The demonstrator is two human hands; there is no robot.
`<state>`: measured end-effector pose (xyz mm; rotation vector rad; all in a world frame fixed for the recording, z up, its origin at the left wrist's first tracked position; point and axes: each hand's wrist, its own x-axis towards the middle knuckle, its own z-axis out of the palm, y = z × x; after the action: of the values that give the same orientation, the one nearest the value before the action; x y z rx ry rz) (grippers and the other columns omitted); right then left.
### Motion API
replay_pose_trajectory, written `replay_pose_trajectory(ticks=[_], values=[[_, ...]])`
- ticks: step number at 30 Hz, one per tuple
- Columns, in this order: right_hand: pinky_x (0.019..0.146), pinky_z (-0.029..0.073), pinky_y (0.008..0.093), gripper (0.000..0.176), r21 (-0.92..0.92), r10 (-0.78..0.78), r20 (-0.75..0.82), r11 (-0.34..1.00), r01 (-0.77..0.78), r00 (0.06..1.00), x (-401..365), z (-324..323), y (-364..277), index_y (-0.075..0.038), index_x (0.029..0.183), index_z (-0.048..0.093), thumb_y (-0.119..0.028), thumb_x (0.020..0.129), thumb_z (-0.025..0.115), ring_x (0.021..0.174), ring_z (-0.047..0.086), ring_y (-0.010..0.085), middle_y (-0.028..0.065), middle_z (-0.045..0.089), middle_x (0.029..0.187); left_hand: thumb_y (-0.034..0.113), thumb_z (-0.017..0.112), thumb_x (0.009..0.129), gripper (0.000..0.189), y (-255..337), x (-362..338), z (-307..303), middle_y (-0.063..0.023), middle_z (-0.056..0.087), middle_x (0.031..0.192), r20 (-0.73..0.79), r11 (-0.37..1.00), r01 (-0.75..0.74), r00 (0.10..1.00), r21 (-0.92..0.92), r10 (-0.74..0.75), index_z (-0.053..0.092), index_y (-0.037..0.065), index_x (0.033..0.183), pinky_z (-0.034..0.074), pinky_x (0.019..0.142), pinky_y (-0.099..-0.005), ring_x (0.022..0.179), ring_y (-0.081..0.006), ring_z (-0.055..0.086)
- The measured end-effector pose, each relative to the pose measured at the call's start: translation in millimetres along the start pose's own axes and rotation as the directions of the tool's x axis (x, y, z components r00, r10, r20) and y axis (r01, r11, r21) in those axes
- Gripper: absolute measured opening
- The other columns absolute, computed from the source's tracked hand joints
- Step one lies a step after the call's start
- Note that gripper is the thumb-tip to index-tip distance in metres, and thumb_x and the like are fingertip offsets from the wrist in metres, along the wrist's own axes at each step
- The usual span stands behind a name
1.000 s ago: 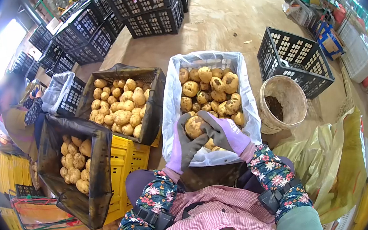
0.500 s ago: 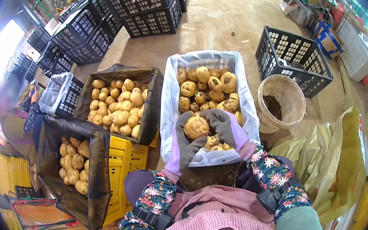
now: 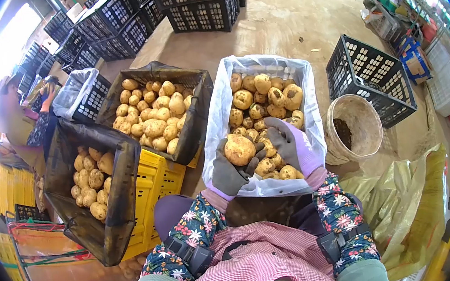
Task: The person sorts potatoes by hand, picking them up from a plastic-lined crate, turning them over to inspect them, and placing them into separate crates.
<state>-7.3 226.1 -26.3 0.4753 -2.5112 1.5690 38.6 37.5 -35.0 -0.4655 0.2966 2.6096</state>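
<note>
In my gloved left hand [image 3: 227,169] rests a large potato [image 3: 239,149] with brown soil marks, cupped between palm and fingers. My gloved right hand [image 3: 287,143] is apart from that potato, its fingers stretched out and slightly bent over the crate; I see nothing held in it. Both hands are above the front part of a crate with a white liner [image 3: 310,94], which holds many soiled potatoes [image 3: 262,83]. The gloves are dark grey with purple cuffs.
Left stand two dark-lined crates of potatoes, one farther back [image 3: 201,122] and one nearer [image 3: 127,207], by yellow crates [image 3: 150,190]. Right are a dirty bucket [image 3: 362,103], a black crate [image 3: 376,104] and a yellowish sack [image 3: 397,193]. Another person [image 3: 23,122] sits far left.
My right hand has let go of the potato and moved right, away from it. The potato now lies in my left hand alone, turned to a cleaner side. The view has shifted slightly.
</note>
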Motion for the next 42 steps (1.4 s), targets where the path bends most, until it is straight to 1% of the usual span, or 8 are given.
replay_pose_trajectory(ticks=[8,22,25,26,30,37,40,42], values=[[0.070,0.048,0.0222,0.030,0.319,0.327,0.058,0.889,-0.328,0.943,7,-18,7,0.001,0.122,0.054,-0.011,0.095,0.052,0.076,0.059,0.0091,0.0070,0.068,0.095,0.061,0.040,0.090,0.074,110,6,2,-0.0229,0.045,0.134,-0.181,0.862,-0.488,0.868,-0.136,0.463,0.035,0.003,0.136,0.052,0.090,-0.0455,0.115,-0.0325,0.054],[0.085,0.050,0.0453,0.070,-0.651,0.561,0.454,0.739,-0.172,0.692,47,182,117,-0.011,0.138,0.038,-0.034,0.077,0.066,0.099,0.061,0.0389,0.0205,0.043,0.136,0.036,0.048,0.096,0.051,81,14,11,-0.0176,0.053,0.121,-0.144,0.792,-0.418,0.840,0.445,0.524,0.037,0.002,0.132,0.050,0.085,-0.0333,0.101,-0.0256,0.059],[0.080,0.053,0.0414,0.065,-0.213,0.582,0.625,0.769,-0.603,0.520,60,141,85,-0.009,0.136,0.040,-0.034,0.083,0.067,0.100,0.062,0.0232,0.0119,0.057,0.119,0.036,0.049,0.095,0.051,81,13,11,-0.0179,0.053,0.121,-0.117,0.792,-0.419,0.849,0.445,0.515,0.039,0.002,0.131,0.050,0.084,-0.0325,0.101,-0.0250,0.059],[0.080,0.053,0.0383,0.058,0.143,0.280,0.551,0.896,-0.420,0.786,46,148,147,-0.009,0.134,0.044,-0.039,0.087,0.062,0.101,0.060,0.0174,0.0093,0.061,0.111,0.036,0.049,0.095,0.051,80,14,10,-0.0179,0.053,0.121,-0.098,0.793,-0.430,0.852,0.431,0.515,0.039,0.002,0.131,0.050,0.084,-0.0325,0.101,-0.0250,0.059],[0.084,0.055,0.0428,0.056,0.497,0.396,0.753,0.181,-0.849,0.526,46,38,33,-0.003,0.127,0.050,-0.047,0.093,0.051,0.103,0.062,0.0251,0.0117,0.061,0.117,0.037,0.050,0.095,0.054,72,9,13,-0.0172,0.054,0.120,-0.033,0.749,-0.405,0.869,0.525,0.493,0.040,0.000,0.131,0.049,0.083,-0.0307,0.099,-0.0229,0.059],[0.081,0.057,0.0418,0.056,0.701,0.382,0.584,0.207,-0.682,0.716,-9,-24,-42,-0.006,0.134,0.042,-0.046,0.095,0.047,0.102,0.063,0.0271,0.0129,0.060,0.118,0.026,0.068,0.088,0.071,14,-4,16,-0.0148,0.050,0.128,0.272,0.243,-0.356,0.908,0.902,0.320,0.030,0.000,0.141,0.043,0.094,-0.0319,0.112,-0.0212,0.053],[0.072,0.059,0.0360,0.049,0.201,-0.221,0.110,0.960,0.196,0.969,-23,-23,-34,-0.006,0.130,0.045,-0.043,0.098,0.043,0.098,0.064,0.0245,0.0133,0.061,0.114,0.029,0.070,0.085,0.082,-8,-17,23,-0.0178,0.040,0.137,0.418,-0.019,-0.436,0.850,0.900,0.319,0.023,0.000,0.145,0.041,0.100,-0.0348,0.126,-0.0246,0.044],[0.066,0.059,0.0323,0.041,0.776,0.227,0.529,0.260,-0.575,0.817,-18,-22,-20,-0.003,0.131,0.042,-0.027,0.097,0.049,0.096,0.064,0.0223,0.0122,0.061,0.114,0.029,0.068,0.087,0.073,-17,-19,36,-0.0161,0.045,0.133,0.415,-0.003,-0.450,0.821,0.893,0.392,0.030,0.000,0.141,0.042,0.099,-0.0338,0.121,-0.0227,0.047]])
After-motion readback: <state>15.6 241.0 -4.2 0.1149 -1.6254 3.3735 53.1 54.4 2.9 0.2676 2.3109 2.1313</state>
